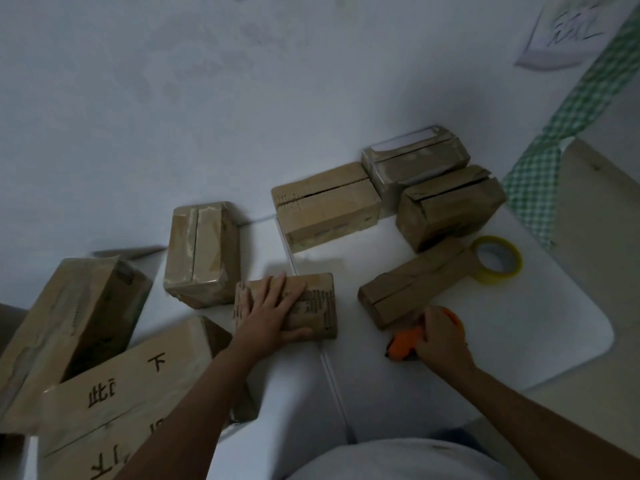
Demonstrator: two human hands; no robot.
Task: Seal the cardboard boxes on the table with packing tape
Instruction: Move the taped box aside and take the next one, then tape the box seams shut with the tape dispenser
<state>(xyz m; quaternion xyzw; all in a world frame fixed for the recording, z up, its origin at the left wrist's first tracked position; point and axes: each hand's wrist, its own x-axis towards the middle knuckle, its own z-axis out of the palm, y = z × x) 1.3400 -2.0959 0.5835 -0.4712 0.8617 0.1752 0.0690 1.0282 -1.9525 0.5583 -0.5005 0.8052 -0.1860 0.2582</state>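
Left grip (268, 311) flat with fingers spread, palm down, right grip (441, 336) curled tight, both forearms extended

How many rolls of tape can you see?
1: a yellow roll lying flat at the table's right, touching the long box. The orange tool in the right hand may hide another.

Brown boxes (285, 305), yellow tape roll (498, 259), green-checked cloth (540, 181).

matt cardboard boxes (321, 209), glossy yellow tape roll (498, 260), smooth white table (519, 341)
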